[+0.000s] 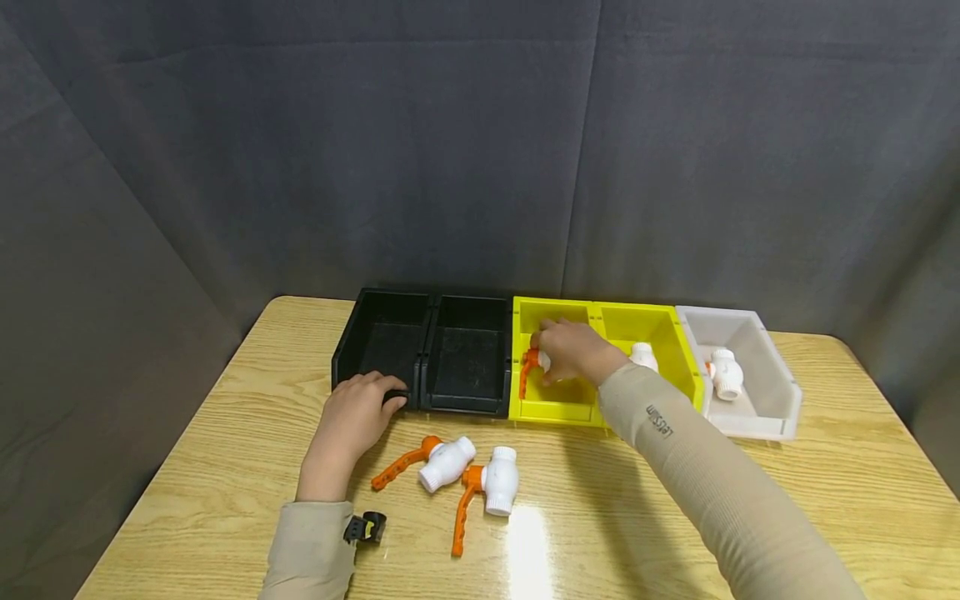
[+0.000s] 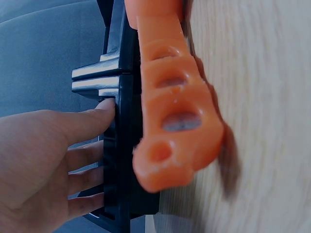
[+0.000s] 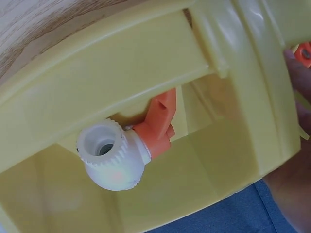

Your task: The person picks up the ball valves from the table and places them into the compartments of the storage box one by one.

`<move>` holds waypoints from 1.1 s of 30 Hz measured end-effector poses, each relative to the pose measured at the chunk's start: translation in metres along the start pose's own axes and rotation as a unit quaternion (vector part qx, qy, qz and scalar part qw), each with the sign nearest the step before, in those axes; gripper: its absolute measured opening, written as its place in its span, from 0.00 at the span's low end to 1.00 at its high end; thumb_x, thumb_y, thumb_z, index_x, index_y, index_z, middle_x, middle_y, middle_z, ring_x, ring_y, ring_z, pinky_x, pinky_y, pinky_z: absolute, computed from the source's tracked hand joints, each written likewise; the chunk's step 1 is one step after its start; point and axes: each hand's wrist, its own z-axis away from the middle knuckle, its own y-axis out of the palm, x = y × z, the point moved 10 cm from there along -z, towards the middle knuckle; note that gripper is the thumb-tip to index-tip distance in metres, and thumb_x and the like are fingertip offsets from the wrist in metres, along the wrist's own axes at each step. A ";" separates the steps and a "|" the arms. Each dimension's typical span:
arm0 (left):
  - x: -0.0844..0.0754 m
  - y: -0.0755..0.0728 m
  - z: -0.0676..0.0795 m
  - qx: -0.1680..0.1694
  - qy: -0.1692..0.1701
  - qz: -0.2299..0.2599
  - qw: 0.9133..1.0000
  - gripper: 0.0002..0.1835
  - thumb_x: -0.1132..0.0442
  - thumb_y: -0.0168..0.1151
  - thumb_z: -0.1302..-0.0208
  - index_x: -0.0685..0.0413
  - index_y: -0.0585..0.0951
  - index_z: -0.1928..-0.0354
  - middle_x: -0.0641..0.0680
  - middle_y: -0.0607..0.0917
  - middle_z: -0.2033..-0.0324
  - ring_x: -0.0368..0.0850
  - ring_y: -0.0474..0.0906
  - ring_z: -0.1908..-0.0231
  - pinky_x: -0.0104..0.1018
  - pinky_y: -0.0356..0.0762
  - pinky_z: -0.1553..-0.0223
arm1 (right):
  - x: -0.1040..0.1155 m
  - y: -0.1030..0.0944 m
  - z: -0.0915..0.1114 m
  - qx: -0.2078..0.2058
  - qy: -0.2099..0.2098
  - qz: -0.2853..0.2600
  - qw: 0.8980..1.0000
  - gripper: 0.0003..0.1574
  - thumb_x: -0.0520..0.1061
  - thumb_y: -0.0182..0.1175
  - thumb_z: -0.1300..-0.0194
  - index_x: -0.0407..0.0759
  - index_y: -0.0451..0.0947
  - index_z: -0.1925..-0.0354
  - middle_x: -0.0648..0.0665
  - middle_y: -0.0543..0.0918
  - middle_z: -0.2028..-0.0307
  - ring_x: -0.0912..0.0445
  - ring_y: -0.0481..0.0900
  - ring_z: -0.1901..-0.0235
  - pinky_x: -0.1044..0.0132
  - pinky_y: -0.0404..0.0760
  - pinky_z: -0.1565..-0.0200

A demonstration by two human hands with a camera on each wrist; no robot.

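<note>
My left hand (image 1: 362, 414) grips the front rim of the leftmost black bin (image 1: 377, 354); in the left wrist view its thumb and fingers (image 2: 85, 156) bend onto that rim. Inside the left yellow bin (image 1: 557, 412), my right hand (image 1: 573, 348) holds a ball valve with an orange lever (image 1: 525, 375), its white body mostly hidden by the fingers. Two more white ball valves lie on the table before the bins, a left valve (image 1: 447, 463) and a right valve (image 1: 501, 481), both with orange levers towards the left.
The right yellow bin (image 1: 693, 367) contains a ball valve (image 3: 114, 160), partly behind my right sleeve in the head view. Another valve (image 1: 726, 373) lies in the white bin (image 1: 784, 398) at the right end. A second black bin (image 1: 467, 367) stands beside the first. A grey curtain (image 1: 480, 150) hangs behind.
</note>
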 end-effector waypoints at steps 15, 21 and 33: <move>-0.001 0.001 -0.001 0.005 -0.004 0.002 1.000 0.13 0.58 0.65 0.32 0.53 0.85 0.49 0.57 0.84 0.52 0.60 0.78 0.47 0.59 0.69 0.39 | -0.002 0.003 0.004 -0.016 0.003 0.015 1.000 0.34 0.54 0.75 0.45 0.44 0.80 0.42 0.43 0.78 0.50 0.46 0.75 0.55 0.53 0.77 0.44; -0.001 0.002 -0.001 0.010 -0.006 0.001 1.000 0.13 0.58 0.65 0.32 0.53 0.85 0.49 0.58 0.84 0.52 0.60 0.78 0.48 0.58 0.69 0.40 | -0.002 0.005 0.008 -0.028 0.011 0.014 0.999 0.34 0.53 0.74 0.42 0.44 0.79 0.40 0.42 0.78 0.47 0.45 0.75 0.51 0.51 0.74 0.40; -0.001 0.002 -0.002 0.007 -0.005 0.001 1.000 0.13 0.58 0.65 0.32 0.53 0.85 0.49 0.58 0.84 0.52 0.59 0.78 0.48 0.58 0.70 0.40 | 0.005 -0.007 0.029 -0.083 -0.012 0.014 0.996 0.30 0.50 0.69 0.37 0.42 0.78 0.40 0.36 0.75 0.38 0.40 0.73 0.39 0.45 0.68 0.34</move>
